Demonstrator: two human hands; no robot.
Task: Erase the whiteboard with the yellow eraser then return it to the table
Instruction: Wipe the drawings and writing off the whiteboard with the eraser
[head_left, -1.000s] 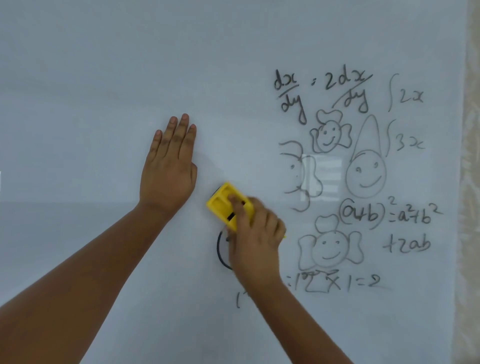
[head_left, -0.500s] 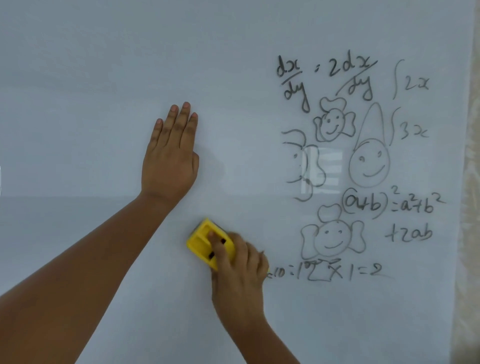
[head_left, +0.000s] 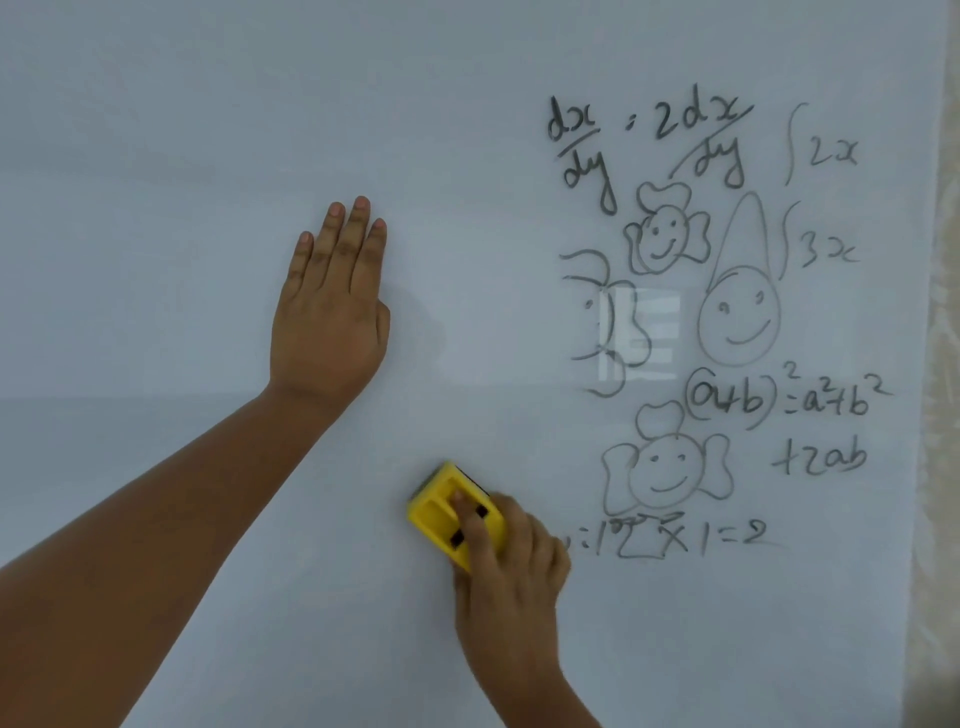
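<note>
Erasing underway: right hand (head_left: 511, 566) fingers clasp yellow eraser (head_left: 452, 517) against whiteboard (head_left: 208, 130), left hand (head_left: 332, 312) flat, fingers together; next, sweep right across remaining writing (head_left: 727, 322).

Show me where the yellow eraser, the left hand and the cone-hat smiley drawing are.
yellow eraser (head_left: 439, 512): head view, yellow top face.
left hand (head_left: 330, 322): head view, back of hand.
cone-hat smiley drawing (head_left: 740, 322): head view, the face.
</note>
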